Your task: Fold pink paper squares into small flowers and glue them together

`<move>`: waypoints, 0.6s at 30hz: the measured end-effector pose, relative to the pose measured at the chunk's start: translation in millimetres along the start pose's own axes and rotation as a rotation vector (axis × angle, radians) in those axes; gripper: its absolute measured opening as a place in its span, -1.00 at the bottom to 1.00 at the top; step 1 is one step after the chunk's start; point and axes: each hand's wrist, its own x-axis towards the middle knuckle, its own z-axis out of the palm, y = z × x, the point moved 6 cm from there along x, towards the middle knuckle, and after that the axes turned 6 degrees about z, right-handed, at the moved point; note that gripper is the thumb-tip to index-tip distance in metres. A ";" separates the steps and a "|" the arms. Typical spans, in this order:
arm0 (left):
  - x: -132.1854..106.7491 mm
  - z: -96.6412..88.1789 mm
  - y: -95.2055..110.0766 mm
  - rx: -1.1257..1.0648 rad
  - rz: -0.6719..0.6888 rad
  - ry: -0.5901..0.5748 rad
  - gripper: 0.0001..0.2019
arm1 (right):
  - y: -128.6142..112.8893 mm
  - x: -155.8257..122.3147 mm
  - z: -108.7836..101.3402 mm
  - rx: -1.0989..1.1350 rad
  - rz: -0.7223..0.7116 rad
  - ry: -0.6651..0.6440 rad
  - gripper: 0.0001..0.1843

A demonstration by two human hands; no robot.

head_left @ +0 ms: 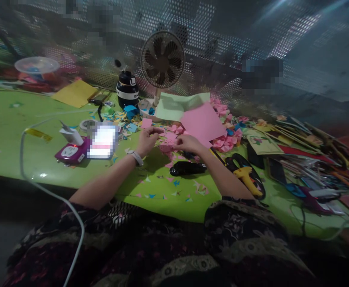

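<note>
My left hand [149, 139] and my right hand [188, 143] meet over a green table [9, 127], both with fingers pinched on a small folded pink paper piece [167, 140] between them. A watch sits on my left wrist. Loose pink paper squares and folded pink flowers [226, 139] lie right behind my hands. A large pink sheet [202, 122] lies just beyond my right hand.
A black stapler [188, 168] lies near my right forearm. Scissors and a yellow glue gun [247, 177] are to the right. A small fan [162, 59], a black bottle [127, 91], a phone [103, 141], a charger with white cable [71, 149] and paper scraps crowd the table.
</note>
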 end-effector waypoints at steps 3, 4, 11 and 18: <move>1.9 0.9 -1.2 0.019 -0.003 -0.021 -0.80 | 2.3 0.8 6.3 0.054 0.014 -0.010 -0.85; 2.5 1.3 -0.7 0.031 0.004 -0.030 -0.80 | 2.4 1.0 5.7 0.069 0.010 0.011 -0.86; 5.9 -1.3 -1.2 0.045 0.026 -0.029 -0.81 | -24.0 4.5 6.4 0.101 -0.196 -0.011 -0.77; 10.8 -8.1 -6.2 0.015 -0.009 0.015 -0.82 | -28.1 10.3 10.8 0.059 -0.219 -0.094 -0.81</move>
